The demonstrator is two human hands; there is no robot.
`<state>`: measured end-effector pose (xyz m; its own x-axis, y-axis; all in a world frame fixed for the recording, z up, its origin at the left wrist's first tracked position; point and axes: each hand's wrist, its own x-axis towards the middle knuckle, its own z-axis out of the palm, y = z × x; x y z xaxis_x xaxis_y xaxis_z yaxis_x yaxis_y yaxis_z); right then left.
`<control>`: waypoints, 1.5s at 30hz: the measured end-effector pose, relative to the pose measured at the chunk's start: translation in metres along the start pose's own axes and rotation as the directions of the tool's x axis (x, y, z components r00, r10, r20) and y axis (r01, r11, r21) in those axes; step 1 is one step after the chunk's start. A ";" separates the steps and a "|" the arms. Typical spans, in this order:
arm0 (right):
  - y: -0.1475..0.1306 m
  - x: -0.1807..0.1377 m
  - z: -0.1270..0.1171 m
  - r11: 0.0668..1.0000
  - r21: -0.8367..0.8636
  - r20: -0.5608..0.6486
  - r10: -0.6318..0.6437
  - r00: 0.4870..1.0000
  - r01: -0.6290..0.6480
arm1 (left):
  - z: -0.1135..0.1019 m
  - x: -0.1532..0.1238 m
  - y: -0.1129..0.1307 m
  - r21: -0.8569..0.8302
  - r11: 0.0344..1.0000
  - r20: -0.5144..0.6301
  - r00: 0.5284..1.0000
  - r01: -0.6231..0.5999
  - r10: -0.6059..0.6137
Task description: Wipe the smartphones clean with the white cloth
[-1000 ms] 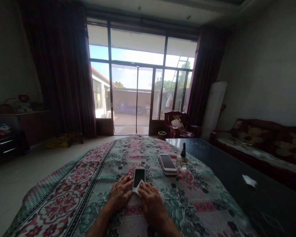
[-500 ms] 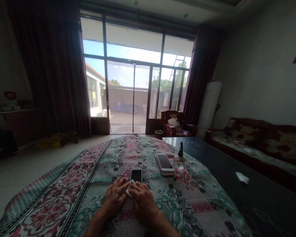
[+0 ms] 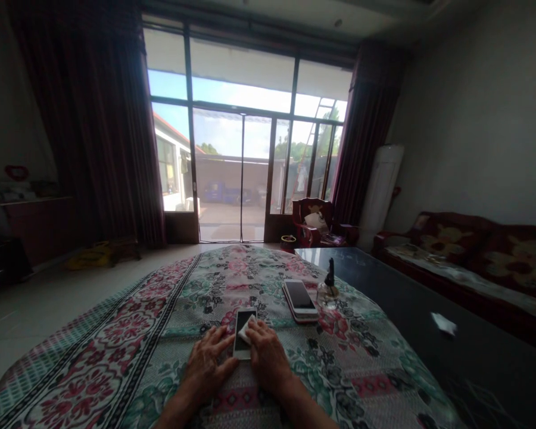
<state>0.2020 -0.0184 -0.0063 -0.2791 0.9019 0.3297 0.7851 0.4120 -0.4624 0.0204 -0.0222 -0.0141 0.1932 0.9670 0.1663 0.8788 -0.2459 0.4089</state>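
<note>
A white smartphone (image 3: 242, 322) with a dark screen lies flat on the floral cloth in front of me. My right hand (image 3: 268, 356) presses a small folded white tissue (image 3: 247, 331) onto the screen, fingertips closed over it. On the other side, my left hand (image 3: 208, 361) rests flat with its fingers apart; index finger and thumb are at the phone's left edge and lower left corner. Part of the phone's right side is hidden under the right hand.
To the right sit stacked phones (image 3: 300, 298) and a clear bottle with a black pump top (image 3: 330, 274). A patterned tablecloth (image 3: 170, 333) covers the surface. A crumpled white tissue (image 3: 443, 325) lies on the dark tabletop (image 3: 397, 298). A sofa (image 3: 469, 250) stands farther right.
My right hand and the tissue have moved up and right over the screen. My left hand has shifted slightly down, and more of the phone's lower left shows.
</note>
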 end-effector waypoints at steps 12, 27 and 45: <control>0.015 0.067 0.011 0.999 -0.018 -0.056 0.035 0.998 -0.036 | 0.007 0.002 -0.004 -0.040 0.999 -0.043 0.999 -0.001 -0.001; 0.004 -0.022 -0.008 0.990 0.050 0.144 -0.140 0.980 0.134 | 0.000 -0.001 0.001 -0.081 0.997 -0.003 1.000 0.018 -0.019; 0.002 0.075 0.012 0.990 -0.137 0.081 -0.029 0.996 0.040 | -0.013 -0.004 0.010 -0.111 0.993 0.028 0.999 0.043 -0.040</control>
<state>0.1763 0.0518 0.0074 -0.3454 0.8970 0.2757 0.8415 0.4261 -0.3321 0.0225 -0.0295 0.0006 0.1704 0.9775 0.1243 0.8325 -0.2103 0.5125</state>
